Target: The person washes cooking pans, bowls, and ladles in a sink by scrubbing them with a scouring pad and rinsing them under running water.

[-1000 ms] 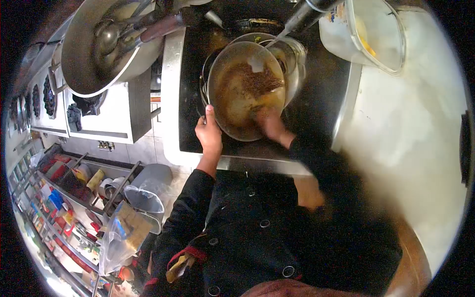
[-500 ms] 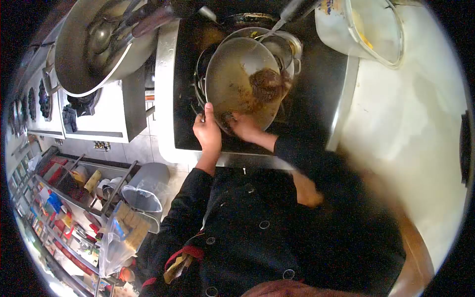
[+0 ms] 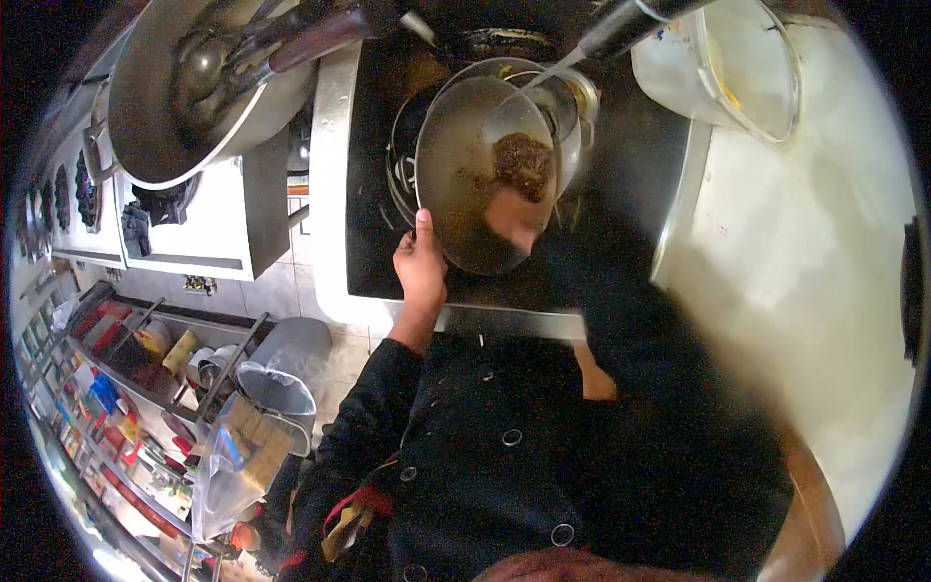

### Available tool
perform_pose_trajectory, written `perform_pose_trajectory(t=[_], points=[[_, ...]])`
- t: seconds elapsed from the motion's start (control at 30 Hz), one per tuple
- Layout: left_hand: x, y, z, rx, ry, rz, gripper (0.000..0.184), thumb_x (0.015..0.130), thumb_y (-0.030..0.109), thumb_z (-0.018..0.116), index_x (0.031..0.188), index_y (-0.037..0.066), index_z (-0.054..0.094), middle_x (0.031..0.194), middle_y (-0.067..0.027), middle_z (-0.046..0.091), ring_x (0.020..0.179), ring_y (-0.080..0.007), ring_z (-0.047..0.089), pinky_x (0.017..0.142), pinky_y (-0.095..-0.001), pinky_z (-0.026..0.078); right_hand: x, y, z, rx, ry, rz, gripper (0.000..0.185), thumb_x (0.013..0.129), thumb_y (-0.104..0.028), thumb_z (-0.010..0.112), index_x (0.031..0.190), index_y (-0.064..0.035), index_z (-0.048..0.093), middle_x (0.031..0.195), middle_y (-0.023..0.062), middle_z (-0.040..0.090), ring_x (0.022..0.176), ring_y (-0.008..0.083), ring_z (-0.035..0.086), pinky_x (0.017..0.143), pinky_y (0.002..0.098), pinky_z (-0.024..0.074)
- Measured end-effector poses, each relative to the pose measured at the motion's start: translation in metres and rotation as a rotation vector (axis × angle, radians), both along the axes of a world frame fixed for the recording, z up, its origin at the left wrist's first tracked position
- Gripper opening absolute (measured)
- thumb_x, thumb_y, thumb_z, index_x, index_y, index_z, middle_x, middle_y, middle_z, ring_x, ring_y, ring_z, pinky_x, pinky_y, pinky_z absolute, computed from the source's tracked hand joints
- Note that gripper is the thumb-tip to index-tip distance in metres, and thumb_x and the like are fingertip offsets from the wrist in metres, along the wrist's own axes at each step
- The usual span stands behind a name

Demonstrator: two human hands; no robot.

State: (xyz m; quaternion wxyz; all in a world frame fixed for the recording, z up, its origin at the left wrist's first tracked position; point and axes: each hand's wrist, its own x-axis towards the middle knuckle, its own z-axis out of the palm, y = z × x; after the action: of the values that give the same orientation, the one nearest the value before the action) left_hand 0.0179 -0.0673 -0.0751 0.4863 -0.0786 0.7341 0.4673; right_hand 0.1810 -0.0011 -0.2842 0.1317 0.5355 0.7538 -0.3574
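A wide metal pan (image 3: 456, 136) sits tilted over other round cookware (image 3: 579, 145) on the black stovetop. My left hand (image 3: 420, 264) is closed on its near-left rim, thumb on top. Inside the pan my right hand (image 3: 514, 218) is low on the right, just below a dark brown, crumbly clump (image 3: 524, 163). Its fingers are smeared by motion, so whether they hold anything cannot be made out. Brown residue marks the pan's inner surface. A utensil with a black handle (image 3: 630, 31) reaches its metal shaft into the pan's far side.
A large pot (image 3: 136, 116) holding several dark-handled utensils stands at the upper left. A whitish plastic tub (image 3: 669, 78) is on the white counter (image 3: 776, 223) at right. Lower left are a grey bin (image 3: 301, 349), a bag with tan contents (image 3: 252, 451) and a loaded shelf.
My right hand has moved up and right inside the pan, towards the brown clump. My left hand keeps its hold on the rim. The camera view has shifted slightly.
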Motion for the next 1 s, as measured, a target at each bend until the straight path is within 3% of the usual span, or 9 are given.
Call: perform_pose_trajectory(t=[0.1,0.2,0.33,0.4,0.53,0.67,0.77,0.87,1.0], points=[[-0.004,-0.004,-0.008,0.028,-0.007,0.019,0.047,0.09,0.048,0.064,0.068,0.014,0.043,0.053,0.0053,0.038,0.041,-0.0056,0.033,0.038,-0.0238,0.026,-0.038,-0.03,0.082,0.139,0.138,0.019,0.03,0.089,-0.024,0.055,0.105,-0.0004,0.064,0.092,0.0215,0.066,0.085,0.0402,0.063,0.075,0.0517,0.0499],[-0.007,0.007,-0.002,-0.007,-0.035,-0.013,0.047,0.09,0.05,0.064,0.069,0.013,0.043,0.053,0.005,0.039,0.04,-0.0061,0.032,0.037,-0.0241,0.025,-0.019,0.037,0.013,-0.095,0.016,-0.141,0.033,0.09,-0.024,0.055,0.113,-0.001,0.06,0.097,0.0238,0.066,0.091,0.0418,0.064,0.077,0.0532,0.0499],[-0.004,0.006,-0.001,-0.008,-0.082,-0.002,0.045,0.09,0.049,0.064,0.073,0.012,0.047,0.053,0.0057,0.039,0.039,-0.0058,0.032,0.036,-0.0241,0.024,-0.048,0.002,0.031,0.032,0.053,-0.172,0.027,0.089,-0.024,0.056,0.104,-0.0019,0.061,0.097,0.0253,0.066,0.087,0.0434,0.063,0.076,0.0542,0.0491],[-0.003,0.002,0.002,-0.024,-0.063,0.021,0.043,0.091,0.048,0.063,0.075,0.011,0.049,0.053,0.0062,0.038,0.039,-0.0055,0.032,0.036,-0.0241,0.024,-0.056,-0.016,0.054,0.55,0.14,0.056,0.027,0.09,-0.025,0.054,0.102,-0.0025,0.061,0.093,0.0238,0.067,0.084,0.0441,0.063,0.075,0.0537,0.0488],[-0.002,0.0,-0.002,-0.037,-0.079,0.016,0.042,0.092,0.047,0.063,0.076,0.01,0.051,0.052,0.0063,0.038,0.039,-0.0053,0.032,0.036,-0.0243,0.025,-0.029,0.048,0.005,-0.063,0.031,-0.11,0.032,0.092,-0.029,0.052,0.109,-0.0038,0.06,0.082,0.0193,0.068,0.08,0.0433,0.064,0.073,0.0526,0.049],[-0.002,0.003,-0.002,-0.031,-0.07,0.025,0.043,0.092,0.048,0.063,0.075,0.01,0.05,0.052,0.0058,0.038,0.039,-0.0055,0.032,0.036,-0.0244,0.025,-0.036,-0.006,0.005,0.644,0.217,0.037,0.029,0.093,-0.031,0.052,0.106,-0.0051,0.059,0.081,0.0174,0.067,0.075,0.0408,0.065,0.067,0.0512,0.05],[-0.005,-0.005,-0.007,-0.039,-0.072,0.006,0.044,0.091,0.049,0.063,0.073,0.011,0.048,0.051,0.0055,0.038,0.039,-0.0057,0.032,0.036,-0.0246,0.025,-0.045,0.024,0.047,0.046,0.107,-0.149,0.028,0.093,-0.029,0.052,0.102,-0.004,0.058,0.1,0.0188,0.065,0.083,0.0404,0.065,0.072,0.0509,0.0501],[-0.003,-0.005,-0.008,-0.032,-0.059,-0.004,0.046,0.091,0.049,0.062,0.071,0.012,0.045,0.051,0.0053,0.037,0.038,-0.0058,0.032,0.035,-0.0246,0.025,-0.037,0.055,0.026,-0.051,0.083,-0.345,0.027,0.091,-0.022,0.05,0.105,-0.0007,0.06,0.095,0.0271,0.064,0.089,0.0422,0.063,0.079,0.0556,0.0491],[-0.003,-0.004,-0.007,-0.03,-0.068,0.001,0.046,0.091,0.05,0.062,0.07,0.013,0.044,0.051,0.0053,0.036,0.038,-0.006,0.031,0.036,-0.0242,0.025,-0.038,-0.029,0.023,0.333,0.231,-0.015,0.025,0.094,-0.023,0.052,0.105,-0.0014,0.055,0.104,0.0239,0.061,0.089,0.0374,0.063,0.076,0.0475,0.0505]])
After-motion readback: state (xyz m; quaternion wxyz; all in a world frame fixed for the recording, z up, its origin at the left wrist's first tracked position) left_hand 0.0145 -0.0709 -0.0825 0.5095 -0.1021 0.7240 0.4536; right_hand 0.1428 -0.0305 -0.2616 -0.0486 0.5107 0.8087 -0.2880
